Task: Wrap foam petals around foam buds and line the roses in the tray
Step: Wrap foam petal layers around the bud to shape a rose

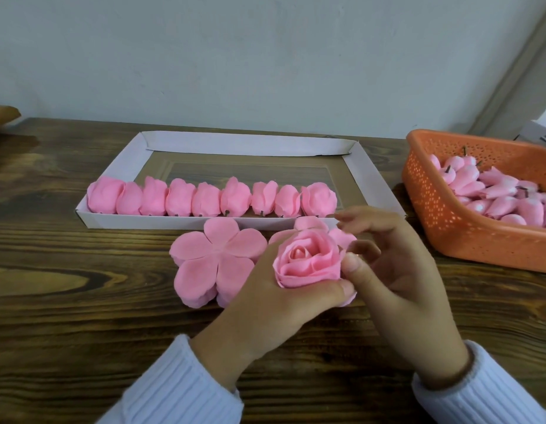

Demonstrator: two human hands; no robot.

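Left hand has the rose cupped from below, fingers and thumb wrapped snug round its base, bloom facing up over the middle of the table. Right hand is in on it too: thumb pressed to the rose's right side, fingers curled round behind the outer petals, index finger lifted above. Just left of the hands, a stack of flat petals lies on the wood, touching the tray's near edge; a second stack peeks out behind the rose, mostly hidden. In the white tray, toward the table's far edge, nine finished roses sit side by side along the near wall. Over at the right edge, the orange basket holds a heap of pink buds. White ribbed sleeves at both wrists.
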